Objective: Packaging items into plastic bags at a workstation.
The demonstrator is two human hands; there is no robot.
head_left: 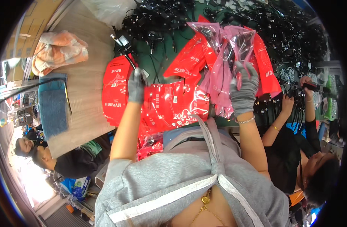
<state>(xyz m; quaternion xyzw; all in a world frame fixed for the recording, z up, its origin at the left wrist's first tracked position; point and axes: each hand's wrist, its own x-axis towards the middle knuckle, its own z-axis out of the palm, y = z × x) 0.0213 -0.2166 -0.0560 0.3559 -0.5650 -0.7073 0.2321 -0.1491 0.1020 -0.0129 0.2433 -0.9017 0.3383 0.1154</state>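
Observation:
My left hand (136, 87), in a grey glove, is closed around a thin black rod-shaped item (128, 56) with shiny silver parts at its upper end; its exact kind I cannot make out. Under and beside that hand lie red printed plastic bags (116, 89). My right hand (244, 89), also gloved, rests over a translucent pink plastic bag (222, 77), its fingers apart and slightly curved. Dark items show through another pink bag (241, 39) just beyond the fingertips. More red bags (171, 102) are spread between my hands, close to my body.
Tangled black cables and small parts (154, 17) heap along the far side of the green table (158, 60). To the left, a wooden board (88, 89) holds an orange checked cloth (60, 53) and a blue cloth (52, 108). A co-worker's hands (288, 102) are close on the right.

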